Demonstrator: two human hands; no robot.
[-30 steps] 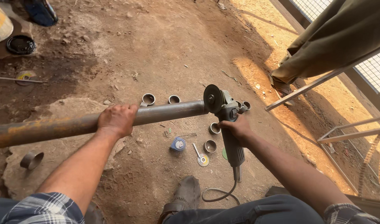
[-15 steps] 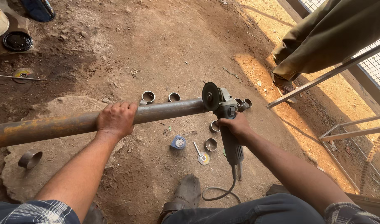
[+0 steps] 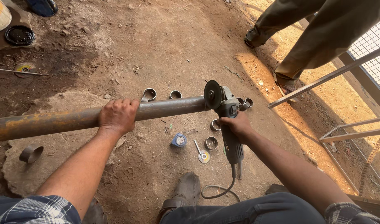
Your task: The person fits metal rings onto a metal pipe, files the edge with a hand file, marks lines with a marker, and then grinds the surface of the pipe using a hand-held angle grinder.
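Observation:
My left hand (image 3: 118, 115) grips a long rusty steel pipe (image 3: 65, 119) that runs from the left edge to the middle of the view. My right hand (image 3: 236, 124) holds an angle grinder (image 3: 226, 116) by its dark body, with the cutting disc (image 3: 212, 95) set against the pipe's right end. The grinder's cord (image 3: 217, 191) loops down toward my shoe (image 3: 182, 193). Several short cut pipe rings (image 3: 149, 94) lie on the dirt on both sides of the pipe end.
A flat rock (image 3: 53, 145) lies under the pipe with one ring (image 3: 31, 153) on it. A small blue tape measure (image 3: 179, 140), a spare disc with wrench (image 3: 203, 155) lie near. Another person's legs (image 3: 306, 41) stand at upper right beside a metal frame (image 3: 356, 128).
The view has shifted so the other person's legs show more fully. My hands, the pipe and the grinder hold nearly the same position against each other.

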